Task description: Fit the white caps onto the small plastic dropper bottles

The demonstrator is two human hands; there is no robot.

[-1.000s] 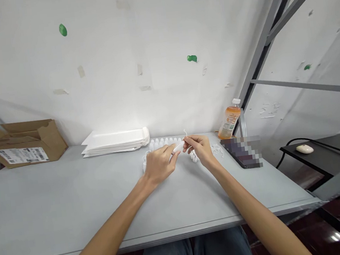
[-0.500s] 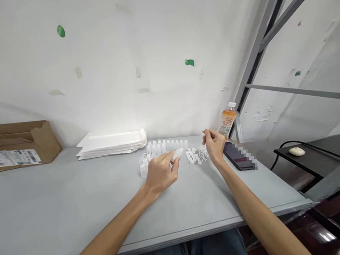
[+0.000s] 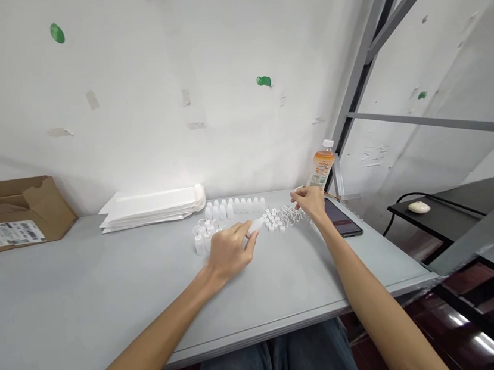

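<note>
My left hand (image 3: 228, 252) pinches a small translucent white squeeze bottle (image 3: 255, 226) between thumb and fingers, tilted toward the right. My right hand (image 3: 313, 202) is closed at the fingertips on a thin white looped piece (image 3: 299, 189), mostly hidden by the fingers. Below and left of that hand lie a heap of white curly strap pieces (image 3: 293, 215) and a cluster of small white caps (image 3: 273, 220). Behind my hands stand rows of similar small bottles (image 3: 230, 210). Several bottles with caps and loops (image 3: 200, 245) are grouped left of my left hand, partly hidden by it.
White padded envelopes (image 3: 151, 207) are stacked against the wall, with an open cardboard box (image 3: 47, 209) farther left. On the right are a drink bottle (image 3: 322, 167) and a phone (image 3: 345, 221) beside my right wrist. A metal frame (image 3: 354, 85) rises past the table's right edge.
My right hand has turned palm-down and dropped slightly, and a thin white loop now shows at its fingertips. My left hand keeps the bottle, now tilted flatter. The camera view has shifted a little.
</note>
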